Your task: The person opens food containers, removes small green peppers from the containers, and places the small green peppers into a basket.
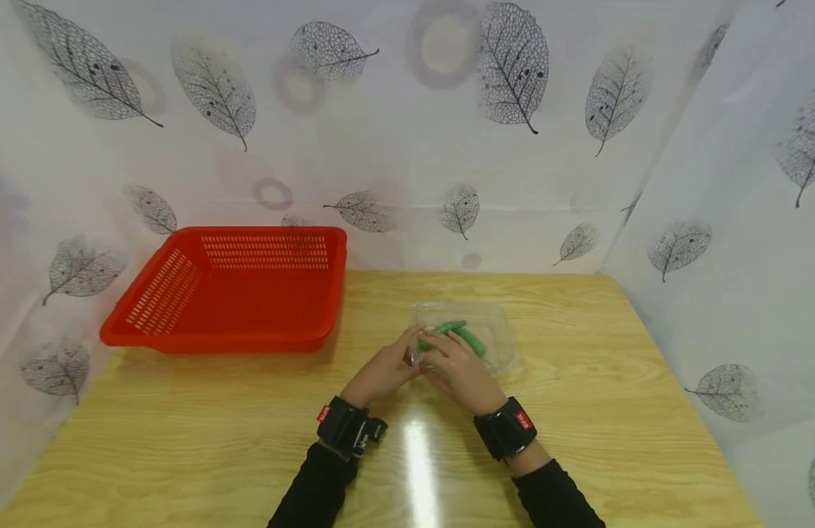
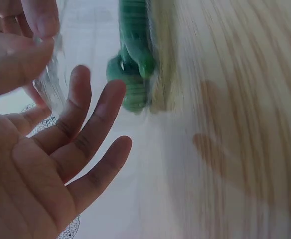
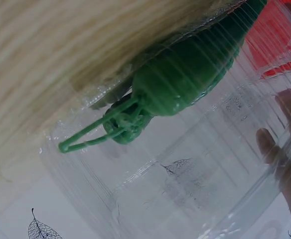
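Both hands meet at a clear plastic box of green peppers, mid-worktop.

From the head view, the left hand [image 1: 384,372] and right hand [image 1: 459,369] come together at the near left corner of the clear plastic box [image 1: 492,330], which sits on the wooden worktop [image 1: 612,411] right of centre, with green peppers [image 1: 470,339] inside; the right hand's grip looks curled onto the box's near edge, and a red basket [image 1: 236,290] stands well apart at the far left. Over to the left wrist view: the left hand [image 2: 46,164] shows a wide grip, fingers [image 2: 93,122] spread and straight, near the box wall [image 2: 53,74], with a pepper [image 2: 133,55] just beyond. Right wrist view now: the box [image 3: 195,189] fills the frame, a pepper [image 3: 190,74] with its thin stem lying inside against the worktop, fingertips [image 3: 287,169] seen through the plastic at the right.
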The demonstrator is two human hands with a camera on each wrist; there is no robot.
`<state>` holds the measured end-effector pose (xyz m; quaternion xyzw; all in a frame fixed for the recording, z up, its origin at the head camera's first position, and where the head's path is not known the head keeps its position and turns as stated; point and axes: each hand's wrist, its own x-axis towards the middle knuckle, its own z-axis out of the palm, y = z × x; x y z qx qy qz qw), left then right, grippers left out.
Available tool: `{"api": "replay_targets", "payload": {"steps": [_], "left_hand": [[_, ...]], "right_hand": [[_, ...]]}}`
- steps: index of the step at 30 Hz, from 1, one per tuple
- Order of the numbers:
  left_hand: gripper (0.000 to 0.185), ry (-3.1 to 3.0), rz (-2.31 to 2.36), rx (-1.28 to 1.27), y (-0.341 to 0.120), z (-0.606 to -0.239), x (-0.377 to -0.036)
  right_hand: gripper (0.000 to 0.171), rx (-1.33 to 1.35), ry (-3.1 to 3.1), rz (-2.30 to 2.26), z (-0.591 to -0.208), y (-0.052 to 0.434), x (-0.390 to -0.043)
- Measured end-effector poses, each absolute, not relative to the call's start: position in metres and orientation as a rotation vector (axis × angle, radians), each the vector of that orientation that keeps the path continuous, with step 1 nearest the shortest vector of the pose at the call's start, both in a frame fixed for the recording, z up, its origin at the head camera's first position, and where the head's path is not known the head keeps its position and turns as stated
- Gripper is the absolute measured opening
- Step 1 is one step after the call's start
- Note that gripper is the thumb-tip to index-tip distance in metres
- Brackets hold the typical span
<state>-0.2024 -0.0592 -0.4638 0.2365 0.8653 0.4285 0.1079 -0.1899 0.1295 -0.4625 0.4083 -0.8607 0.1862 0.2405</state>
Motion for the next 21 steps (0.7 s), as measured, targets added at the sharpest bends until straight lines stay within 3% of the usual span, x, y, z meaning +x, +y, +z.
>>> {"api": "replay_targets", "payload": {"steps": [15, 21], "left_hand": [[0.067, 2.493, 1.336, 0.657, -0.0566, -0.4630, -0.2009], [0.074, 2.512, 1.387, 0.431, -0.0555, -0.4613, -0.1988]], "right_hand": [[0.022, 1.096, -2.350, 0.511, -0.4613, 0.1279, -0.1880], [0.021, 1.111, -2.342, 0.508, -0.4634, 0.1285, -0.1898]]}}
